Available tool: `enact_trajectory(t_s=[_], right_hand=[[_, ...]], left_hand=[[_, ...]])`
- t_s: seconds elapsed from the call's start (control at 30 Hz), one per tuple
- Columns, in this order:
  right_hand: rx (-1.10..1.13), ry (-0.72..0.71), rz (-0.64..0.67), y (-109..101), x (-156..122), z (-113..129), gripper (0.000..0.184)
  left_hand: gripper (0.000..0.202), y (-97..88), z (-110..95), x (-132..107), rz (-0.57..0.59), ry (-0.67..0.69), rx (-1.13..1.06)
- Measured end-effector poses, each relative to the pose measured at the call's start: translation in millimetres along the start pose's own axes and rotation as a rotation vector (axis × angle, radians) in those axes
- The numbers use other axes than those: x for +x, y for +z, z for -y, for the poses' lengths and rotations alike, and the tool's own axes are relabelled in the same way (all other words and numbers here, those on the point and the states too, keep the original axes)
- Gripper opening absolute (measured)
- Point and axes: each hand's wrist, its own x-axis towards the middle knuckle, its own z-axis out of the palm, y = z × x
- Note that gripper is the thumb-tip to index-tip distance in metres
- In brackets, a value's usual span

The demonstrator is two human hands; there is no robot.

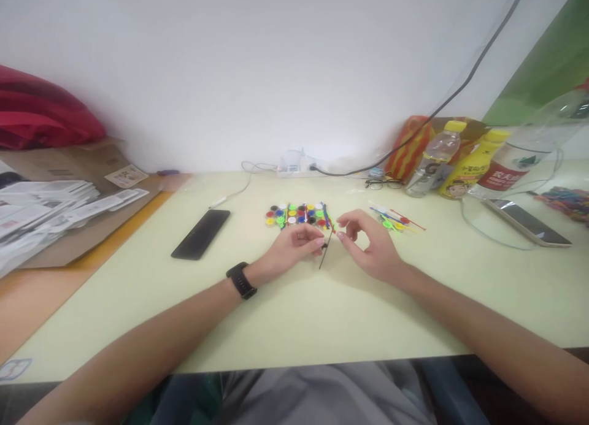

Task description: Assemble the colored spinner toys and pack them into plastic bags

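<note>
My left hand, with a black watch on its wrist, rests on the pale desk and pinches a thin black stick that slants down toward me. My right hand is close beside it, fingers curled, thumb and forefinger pinched near the stick's upper end; whether it grips the stick I cannot tell. Just behind the hands lies a cluster of small coloured discs in black, white, green, yellow, blue and red. To the right lies a small heap of coloured sticks and discs.
A black phone lies left of the hands. Bottles and a striped bag stand at the back right, beside glasses and a tablet. A power strip sits by the wall. Papers and cardboard fill the left.
</note>
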Motion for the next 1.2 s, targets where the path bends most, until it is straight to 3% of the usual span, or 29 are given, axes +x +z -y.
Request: enact_trajectory(t_s=[0.2,0.33,0.4,0.57,0.93,1.1,1.2], right_hand=[[0.027,-0.003,0.090,3,-5,7,0.036],[0.064,0.250,0.231,-2,-4,4,0.023],[0.130,0.320,0.241,-3,-2,1,0.025],[0.172,0.254,0.188,0,-1,-3,0.019],[0.148,0.204,0.348,5,-4,-3,0.011],[0.122,0.203,0.357,5,-5,-7,0.016],[0.125,0.185,0.299,5,-5,-7,0.025]], left_hand=[[0.034,-3.9,0,3,-0.035,-0.023,-0.019],[0.035,-4.1,1,3,-0.055,-0.032,-0.037],[0.036,-3.8,1,2,-0.057,-0.041,-0.027],[0.036,-4.1,0,1,-0.033,-0.034,-0.017],[0.033,-3.9,-1,0,-0.010,-0.043,-0.012],[0.033,-3.8,-4,0,-0.022,-0.054,-0.060],[0.033,-2.9,-6,0,-0.037,-0.046,-0.088]])
